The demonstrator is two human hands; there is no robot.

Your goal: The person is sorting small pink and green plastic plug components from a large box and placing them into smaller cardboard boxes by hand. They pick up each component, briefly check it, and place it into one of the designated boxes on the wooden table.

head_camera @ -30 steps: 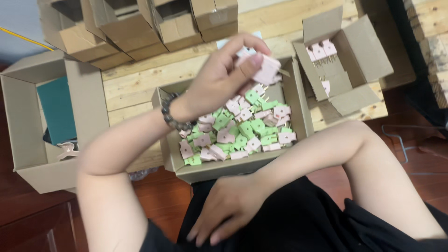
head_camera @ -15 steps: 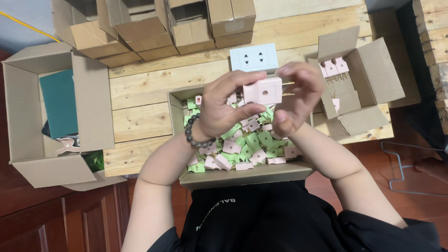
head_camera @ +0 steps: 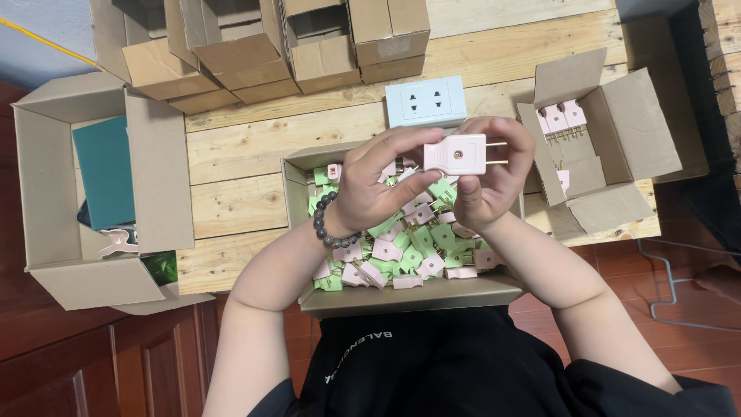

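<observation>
Both hands hold one pink two-pin plug (head_camera: 457, 154) above an open cardboard box (head_camera: 409, 294) full of several pink and green plug parts (head_camera: 401, 251). My left hand (head_camera: 378, 185), with a dark bead bracelet on the wrist, grips the plug's left end. My right hand (head_camera: 494, 174) wraps its right end, and the two metal pins stick out to the right. A pale blue wall socket (head_camera: 426, 100) lies on the wooden boards just beyond the plug.
A smaller open box (head_camera: 617, 131) at the right holds a few pink plugs. A large open box (head_camera: 150, 170) at the left holds a teal item. Several cardboard boxes (head_camera: 270, 42) line the far edge of the wooden top (head_camera: 239, 162).
My right hand came up from my lap to join the left on the plug. The plug now sits level between both hands, a little lower and more centred.
</observation>
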